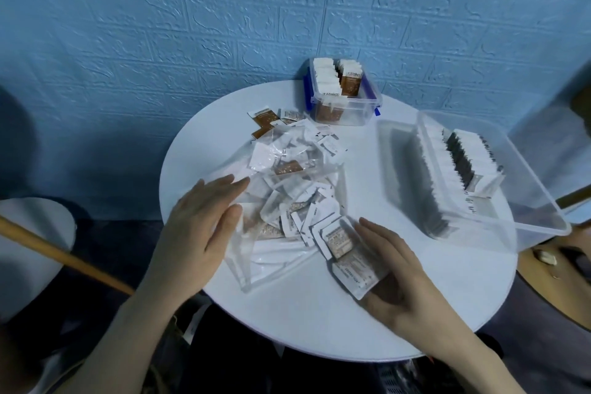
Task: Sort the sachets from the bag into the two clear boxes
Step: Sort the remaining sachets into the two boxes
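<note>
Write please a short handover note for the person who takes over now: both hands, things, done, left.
Left hand: open, flat on the clear plastic bag of sachets.
Right hand: gathers a small stack of white sachets at the bag's mouth.
Small blue-latched clear box: brown sachets standing inside.
Large clear box: rows filed.
Left: many sachets in the bag, some loose behind it.

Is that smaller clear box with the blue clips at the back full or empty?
Nearly full: the small clear plastic box with blue clips holds two upright rows of brown and white sachets reaching above its rim.
</note>
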Tool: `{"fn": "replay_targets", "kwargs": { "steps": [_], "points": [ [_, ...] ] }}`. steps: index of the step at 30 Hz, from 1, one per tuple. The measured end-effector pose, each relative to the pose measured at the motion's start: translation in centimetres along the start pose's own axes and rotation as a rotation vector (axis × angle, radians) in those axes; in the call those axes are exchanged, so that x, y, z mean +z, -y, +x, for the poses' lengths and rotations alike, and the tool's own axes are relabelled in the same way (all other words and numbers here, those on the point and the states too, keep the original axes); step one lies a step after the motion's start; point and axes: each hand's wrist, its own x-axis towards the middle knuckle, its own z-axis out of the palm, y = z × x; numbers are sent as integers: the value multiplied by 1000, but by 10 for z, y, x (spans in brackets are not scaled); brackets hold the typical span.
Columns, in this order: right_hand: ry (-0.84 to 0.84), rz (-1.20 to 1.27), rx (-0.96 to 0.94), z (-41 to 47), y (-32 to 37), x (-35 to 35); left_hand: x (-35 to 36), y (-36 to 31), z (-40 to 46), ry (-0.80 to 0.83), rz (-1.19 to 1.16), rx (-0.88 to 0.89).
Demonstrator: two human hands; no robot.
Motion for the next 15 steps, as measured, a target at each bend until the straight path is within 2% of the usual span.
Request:
{"fn": "replay_targets", "kwargs": {
  "steps": [2,5,8,12,15],
  "points": [
    [-88,6,0,-1,0,-1,-1,-15,-7,-12,9,95],
    [-168,-23,16,-2,-1,-4,5,-21,-18,84,124,176],
    [-234,-2,42,-3,1,-5,11,-9,-22,153,201,101],
    [-349,203,249,2,10,-3,14,-2,-20,207,249,11],
    [-334,367,296,7,14,-4,14,-20,-18,81,206,33]
  ]
}}
